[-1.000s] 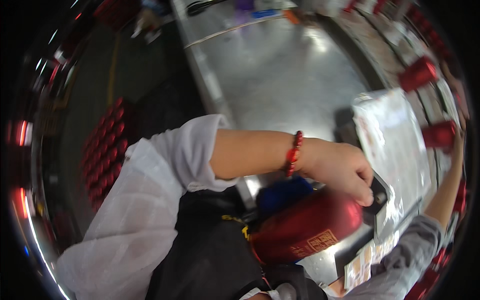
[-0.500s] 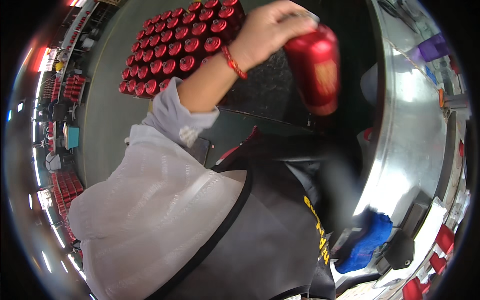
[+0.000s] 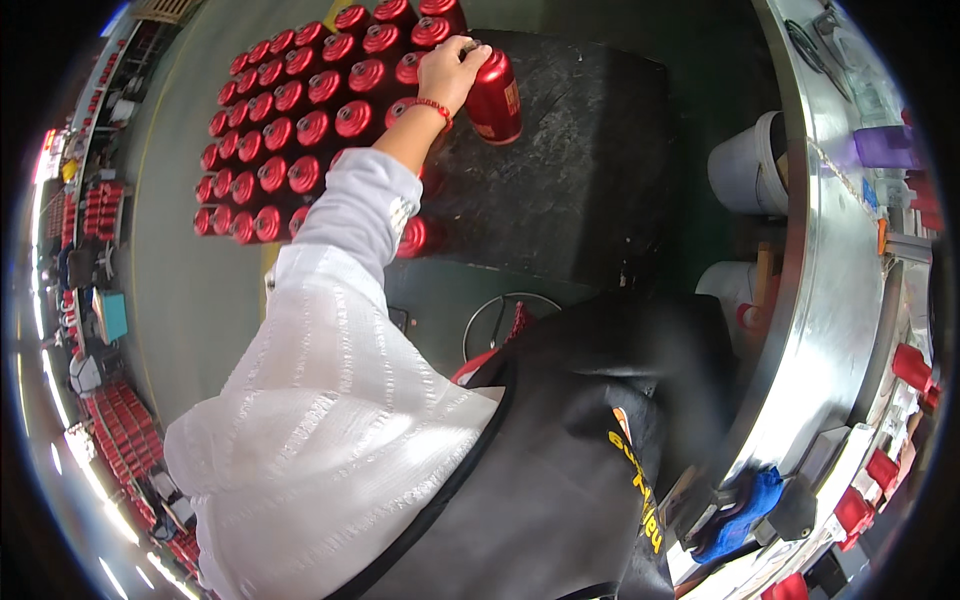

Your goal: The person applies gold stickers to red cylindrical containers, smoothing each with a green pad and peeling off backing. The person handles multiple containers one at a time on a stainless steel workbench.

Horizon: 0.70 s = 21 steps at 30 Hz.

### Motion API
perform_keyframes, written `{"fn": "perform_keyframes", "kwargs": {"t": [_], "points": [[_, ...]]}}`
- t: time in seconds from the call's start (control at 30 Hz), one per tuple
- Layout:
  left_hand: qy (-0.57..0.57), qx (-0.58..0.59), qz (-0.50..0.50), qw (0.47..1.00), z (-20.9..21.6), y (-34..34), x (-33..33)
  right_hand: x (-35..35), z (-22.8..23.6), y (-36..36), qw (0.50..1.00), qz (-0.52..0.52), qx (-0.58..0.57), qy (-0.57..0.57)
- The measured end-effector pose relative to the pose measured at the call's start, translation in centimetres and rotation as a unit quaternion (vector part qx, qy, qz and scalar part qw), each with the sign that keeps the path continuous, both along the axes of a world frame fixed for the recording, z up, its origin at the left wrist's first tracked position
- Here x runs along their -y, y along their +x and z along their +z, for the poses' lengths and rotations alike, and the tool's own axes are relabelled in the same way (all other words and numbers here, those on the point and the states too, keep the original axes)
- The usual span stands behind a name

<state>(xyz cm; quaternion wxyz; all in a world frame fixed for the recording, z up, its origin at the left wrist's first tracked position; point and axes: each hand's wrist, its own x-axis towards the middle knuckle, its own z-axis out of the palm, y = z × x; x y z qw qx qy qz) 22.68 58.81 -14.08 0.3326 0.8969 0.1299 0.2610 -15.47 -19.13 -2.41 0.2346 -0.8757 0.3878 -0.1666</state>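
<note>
The red canister (image 3: 494, 95) has come down from mid-air to the black mat (image 3: 580, 170), beside the rows of red canisters (image 3: 300, 130). My left hand (image 3: 452, 68) grips its top, not yet released. My right hand is unseen.

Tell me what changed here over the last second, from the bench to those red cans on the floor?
The left hand carried the red cylinder away from the metal bench, swung it round and brought it down to the black mat, at the edge of the packed rows of red cylinders. It still grips the top. The rows themselves look unchanged. The right hand is out of view now.
</note>
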Motion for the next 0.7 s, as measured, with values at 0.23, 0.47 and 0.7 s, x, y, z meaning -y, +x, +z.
{"fn": "perform_keyframes", "kwargs": {"t": [0.23,0.47,0.7], "points": [[0.057,-0.042,0.044,0.996,-5.0,14.6,-4.2,1.0,0.9,2.0,0.998,-0.048,-0.027,0.020],[0.104,-0.074,0.152,0.980,-10.2,22.0,-6.8,0.6,1.7,3.0,0.997,-0.070,-0.035,0.028],[0.138,-0.229,0.185,0.946,-9.8,23.7,-6.8,-0.7,2.0,2.7,0.995,-0.090,-0.023,0.031]]}}
